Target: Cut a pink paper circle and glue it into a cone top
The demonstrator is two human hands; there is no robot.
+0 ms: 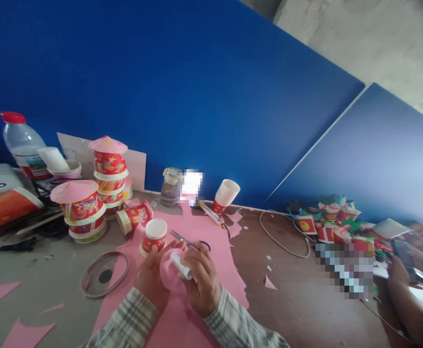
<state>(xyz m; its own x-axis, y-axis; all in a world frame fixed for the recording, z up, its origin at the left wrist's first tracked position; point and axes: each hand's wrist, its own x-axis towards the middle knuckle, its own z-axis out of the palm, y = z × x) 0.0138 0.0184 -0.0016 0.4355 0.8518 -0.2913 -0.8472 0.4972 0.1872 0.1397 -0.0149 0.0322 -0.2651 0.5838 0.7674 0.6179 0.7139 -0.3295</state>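
My left hand (152, 276) is closed on the edge of a round pink paper piece (168, 274), held above a large pink sheet (211, 270). In my right hand (203, 280) is a white glue stick (179, 266), its end against or just over the round paper. Scissors (182, 238) with dark handles lie beyond my right hand, partly hidden by it. Just past my left fingers stands a red and white paper cup (156, 233). Another red cup (135, 217) lies on its side behind it.
Stacked red paper cups with pink cone tops (76, 192) stand at left, near a plastic bottle (25, 145). A cable coil (83, 278) lies left of the sheet. A glass jar (170, 188) and tall cup stack (227, 193) stand behind. Another person's hand (401, 280) holds a phone at right.
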